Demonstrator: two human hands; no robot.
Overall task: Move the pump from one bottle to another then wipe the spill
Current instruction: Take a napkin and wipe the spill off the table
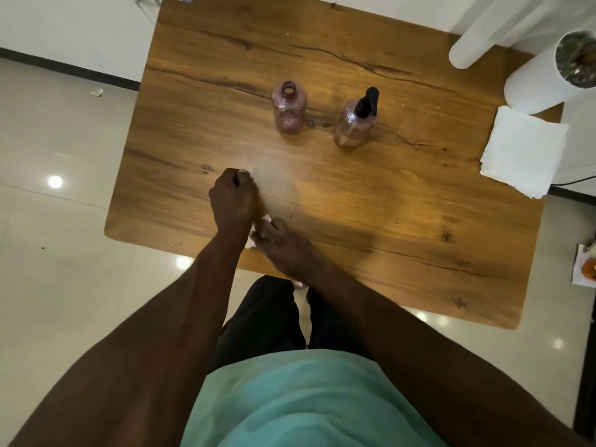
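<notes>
Two pinkish clear bottles stand mid-table. The left bottle (289, 108) has an open neck with no pump. The right bottle (351, 127) carries the black pump (367, 100). Near the table's front edge my left hand (232, 198) is a closed fist pressed on the wood, with a white bit of tissue showing at its top. Just behind it my right hand (280, 245) pinches a crumpled white tissue (258, 232), touching my left wrist. A faint dull smear (279, 188) lies on the wood right of the left fist.
The wooden table (387, 221) holds a stack of white napkins (522, 153) at its right edge, a paper towel roll (541, 75) behind them and a white cylinder (483, 33) at the back right. A paper scrap (96, 91) lies on the tiled floor, left.
</notes>
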